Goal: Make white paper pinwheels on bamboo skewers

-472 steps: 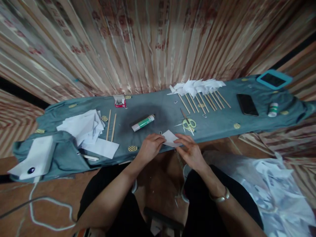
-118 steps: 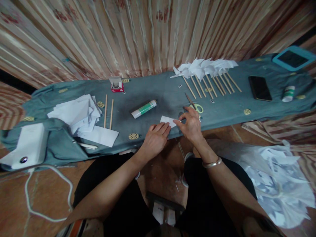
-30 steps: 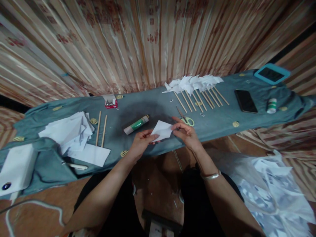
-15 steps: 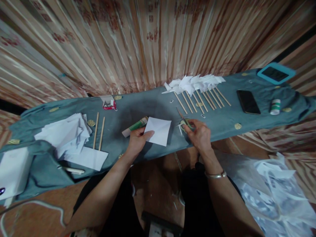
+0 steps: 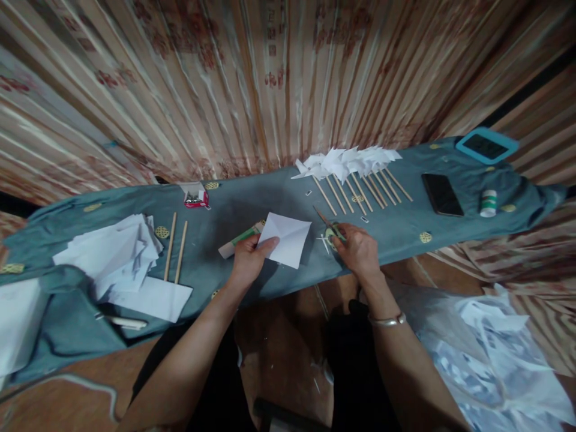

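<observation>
A square sheet of white paper (image 5: 288,237) with faint creases is pinched along its left side by my left hand (image 5: 251,258), thumb on top. Just to the right, my right hand (image 5: 360,249) is closed round the green handles of a pair of scissors (image 5: 330,228). The blades point up and to the left, apart from the paper. A green and pale tube (image 5: 238,240) lies on the cloth behind my left hand and is partly covered by it. Thin white strips (image 5: 323,243) lie beside the scissors.
White paper pinwheels (image 5: 346,163) on wooden sticks lie in a row at the back. A paper stack (image 5: 112,246), two loose sticks (image 5: 175,252) and a small red box (image 5: 196,197) are left. A phone (image 5: 442,194) and blue-framed device (image 5: 486,146) are right; a plastic bag (image 5: 508,360) is below.
The scissors have turned slightly, with more of their green handles showing in my right hand. My left hand still holds the paper, which is tilted a little. The whole view has shifted slightly.
</observation>
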Demonstrator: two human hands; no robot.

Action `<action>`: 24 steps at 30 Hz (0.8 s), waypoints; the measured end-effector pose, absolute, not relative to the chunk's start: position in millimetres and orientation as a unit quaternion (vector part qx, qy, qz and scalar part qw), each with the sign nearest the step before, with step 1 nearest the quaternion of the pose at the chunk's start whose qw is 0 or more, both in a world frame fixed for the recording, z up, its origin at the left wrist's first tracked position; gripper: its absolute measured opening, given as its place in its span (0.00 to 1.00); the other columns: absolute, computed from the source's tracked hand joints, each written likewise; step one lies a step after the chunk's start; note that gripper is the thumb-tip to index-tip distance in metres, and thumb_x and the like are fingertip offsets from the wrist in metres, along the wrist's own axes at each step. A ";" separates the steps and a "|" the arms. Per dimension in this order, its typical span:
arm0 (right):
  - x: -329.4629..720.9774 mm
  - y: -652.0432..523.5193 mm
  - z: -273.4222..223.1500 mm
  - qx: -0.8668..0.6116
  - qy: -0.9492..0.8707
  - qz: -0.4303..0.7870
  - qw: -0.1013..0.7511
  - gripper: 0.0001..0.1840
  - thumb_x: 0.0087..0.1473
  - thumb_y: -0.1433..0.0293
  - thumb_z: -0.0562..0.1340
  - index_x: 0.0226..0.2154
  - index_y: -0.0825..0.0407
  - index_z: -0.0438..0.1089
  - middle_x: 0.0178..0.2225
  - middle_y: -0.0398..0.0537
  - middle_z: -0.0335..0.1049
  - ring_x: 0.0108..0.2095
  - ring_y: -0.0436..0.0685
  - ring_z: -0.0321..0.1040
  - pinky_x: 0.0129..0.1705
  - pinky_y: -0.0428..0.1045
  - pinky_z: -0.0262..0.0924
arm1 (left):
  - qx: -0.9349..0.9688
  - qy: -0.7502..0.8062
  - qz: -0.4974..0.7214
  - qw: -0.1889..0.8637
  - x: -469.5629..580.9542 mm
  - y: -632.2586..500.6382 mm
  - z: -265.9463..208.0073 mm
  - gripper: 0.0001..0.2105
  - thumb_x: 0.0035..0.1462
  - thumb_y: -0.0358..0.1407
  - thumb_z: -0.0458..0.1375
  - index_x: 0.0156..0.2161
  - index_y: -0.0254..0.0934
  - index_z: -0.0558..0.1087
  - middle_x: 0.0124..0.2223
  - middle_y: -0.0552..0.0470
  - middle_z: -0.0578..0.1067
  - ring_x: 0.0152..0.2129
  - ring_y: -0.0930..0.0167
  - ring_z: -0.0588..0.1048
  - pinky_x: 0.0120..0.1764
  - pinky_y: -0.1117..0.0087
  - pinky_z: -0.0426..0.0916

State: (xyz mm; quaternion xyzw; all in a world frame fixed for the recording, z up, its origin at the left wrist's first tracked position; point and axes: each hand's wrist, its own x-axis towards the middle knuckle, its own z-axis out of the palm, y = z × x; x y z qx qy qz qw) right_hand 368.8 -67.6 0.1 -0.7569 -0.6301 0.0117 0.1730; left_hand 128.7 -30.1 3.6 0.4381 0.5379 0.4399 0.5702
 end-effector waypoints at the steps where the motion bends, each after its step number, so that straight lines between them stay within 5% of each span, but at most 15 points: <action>1: 369.1 -66.5 0.6 -0.762 -0.623 0.020 0.178 0.15 0.55 0.68 0.59 0.44 0.55 0.71 0.39 0.59 0.77 0.41 0.64 0.72 0.42 0.54 0.62 | 0.438 0.538 0.440 0.570 129.0 -30.0 4.3 0.14 0.39 0.41 0.67 0.30 0.32 0.78 0.23 0.53 0.75 0.19 0.73 0.69 0.25 0.72 0.61; 6: 373.7 -59.0 -0.3 -0.761 -0.510 0.155 0.369 0.10 0.47 0.65 0.64 0.34 0.52 0.73 0.33 0.52 0.78 0.35 0.60 0.75 0.40 0.54 0.64 | 0.428 0.528 0.442 0.585 132.7 -30.7 10.2 0.14 0.38 0.42 0.67 0.30 0.33 0.79 0.24 0.53 0.76 0.19 0.73 0.69 0.25 0.73 0.62; 11: 372.9 -60.5 3.7 -0.618 -0.325 0.414 0.584 0.18 0.34 0.63 0.72 0.30 0.51 0.72 0.25 0.45 0.76 0.24 0.53 0.71 0.24 0.45 0.61 | 0.422 0.521 0.472 0.572 136.2 -31.4 17.8 0.14 0.37 0.41 0.67 0.29 0.33 0.79 0.23 0.54 0.76 0.19 0.73 0.68 0.24 0.73 0.61; 20: 338.7 -96.0 15.3 -0.485 -0.249 0.646 0.534 0.19 0.33 0.61 0.76 0.30 0.51 0.76 0.27 0.44 0.77 0.24 0.48 0.70 0.28 0.42 0.66 | 0.413 0.514 0.522 0.541 125.2 -27.4 23.3 0.16 0.38 0.42 0.68 0.30 0.31 0.79 0.23 0.53 0.76 0.19 0.74 0.68 0.24 0.73 0.61; 24: 328.4 -111.5 11.4 -0.481 -0.265 0.679 0.487 0.17 0.32 0.64 0.76 0.29 0.52 0.77 0.25 0.46 0.75 0.23 0.49 0.68 0.16 0.40 0.52 | 0.411 0.514 0.535 0.530 118.9 -24.9 23.6 0.14 0.38 0.40 0.68 0.29 0.31 0.79 0.22 0.54 0.75 0.18 0.74 0.68 0.24 0.73 0.61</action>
